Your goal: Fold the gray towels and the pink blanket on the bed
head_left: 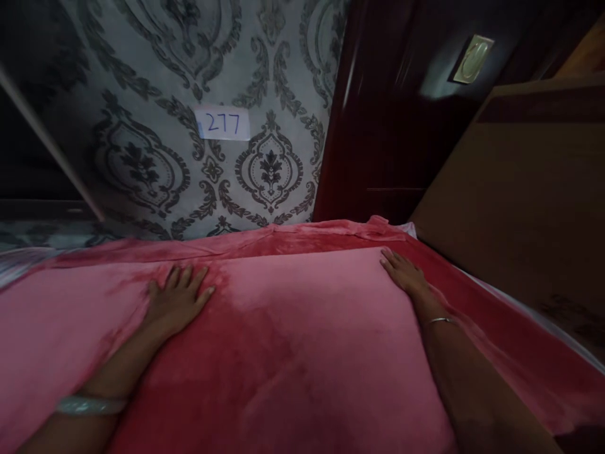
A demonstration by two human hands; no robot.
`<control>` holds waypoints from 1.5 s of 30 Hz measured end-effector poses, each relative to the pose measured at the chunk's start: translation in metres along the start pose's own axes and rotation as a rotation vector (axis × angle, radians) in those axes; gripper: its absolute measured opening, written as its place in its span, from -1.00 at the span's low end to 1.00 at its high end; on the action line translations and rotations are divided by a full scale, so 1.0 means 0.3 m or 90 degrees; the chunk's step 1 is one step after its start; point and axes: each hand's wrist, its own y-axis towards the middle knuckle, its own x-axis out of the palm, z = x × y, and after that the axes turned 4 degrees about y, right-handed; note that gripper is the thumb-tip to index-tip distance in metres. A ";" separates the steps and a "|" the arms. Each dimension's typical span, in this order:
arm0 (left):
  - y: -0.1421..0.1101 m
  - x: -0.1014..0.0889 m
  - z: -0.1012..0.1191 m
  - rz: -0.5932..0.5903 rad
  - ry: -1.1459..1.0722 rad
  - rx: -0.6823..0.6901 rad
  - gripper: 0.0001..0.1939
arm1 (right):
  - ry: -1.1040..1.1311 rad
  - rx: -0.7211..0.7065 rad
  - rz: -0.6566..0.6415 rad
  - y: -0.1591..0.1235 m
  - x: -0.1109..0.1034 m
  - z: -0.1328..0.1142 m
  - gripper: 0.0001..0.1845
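A pink plush blanket (pixel 307 315) lies spread out in front of me, folded with a straight far edge and a corner at the right. Pressed flat on its left part is my left hand (pixel 176 299), fingers spread, with a pale bangle on the wrist. My right hand (pixel 404 272) rests at the folded corner, fingers stretched out and touching the edge; a thin bracelet circles that wrist. Under the fold shows a red plush layer (pixel 491 321), which runs past the corner to the right. Neither hand grips the cloth.
Behind the bed stands a wall with grey patterned wallpaper (pixel 269 170) and a paper label reading 277 (pixel 223 123). A dark red door or panel (pixel 378 126) adjoins it. At the right rises a brown board (pixel 520 208). Rumpled pink cloth (pixel 331 228) lies along the wall.
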 end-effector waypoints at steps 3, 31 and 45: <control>-0.015 -0.040 0.026 -0.052 0.039 -0.009 -0.30 | -0.009 0.032 0.019 -0.030 -0.026 -0.029 -0.35; -0.251 -0.116 -0.191 -0.057 0.020 0.005 -0.34 | 0.053 -0.402 -0.105 -0.742 0.097 -0.967 -0.35; -0.208 -0.074 -0.212 -0.010 -0.009 0.005 -0.35 | -0.106 0.091 -0.006 -0.503 -0.065 0.124 -0.33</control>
